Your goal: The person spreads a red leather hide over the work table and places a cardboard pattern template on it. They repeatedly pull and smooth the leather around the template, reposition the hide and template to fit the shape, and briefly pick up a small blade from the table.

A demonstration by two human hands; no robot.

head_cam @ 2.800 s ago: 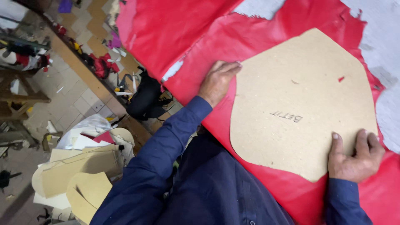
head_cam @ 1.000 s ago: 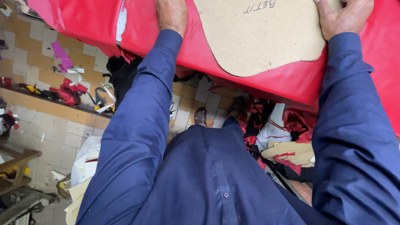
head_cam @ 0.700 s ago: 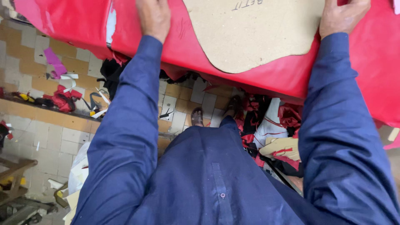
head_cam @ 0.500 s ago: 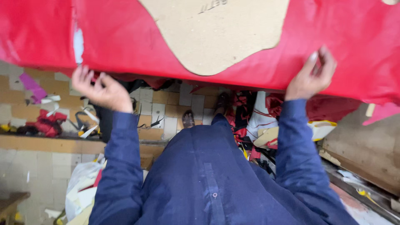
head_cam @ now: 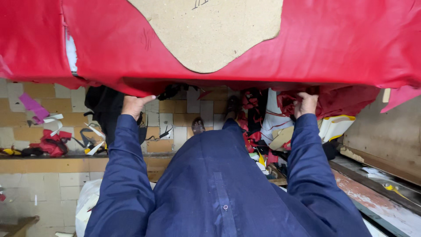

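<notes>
Red leather sheet (head_cam: 342, 39) draped over the desk edge, both hands at its near hem.

The left hand (head_cam: 134, 105) is curled with fingertips on the underside of the hanging edge; the right hand (head_cam: 305, 103) grips a bunched red fold at the right. A tan cardboard pattern (head_cam: 210, 33) lies flat on the sheet, far of both hands and between them. Red scraps (head_cam: 51, 142) litter the tiled floor (head_cam: 26, 184) at left.

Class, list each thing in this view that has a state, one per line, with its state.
Red leather sheet: spread flat, near edge hanging over.
Cardboard pattern: lying flat on the sheet.
Left hand: gripping the hanging edge.
Right hand: gripping the hanging edge.
</notes>
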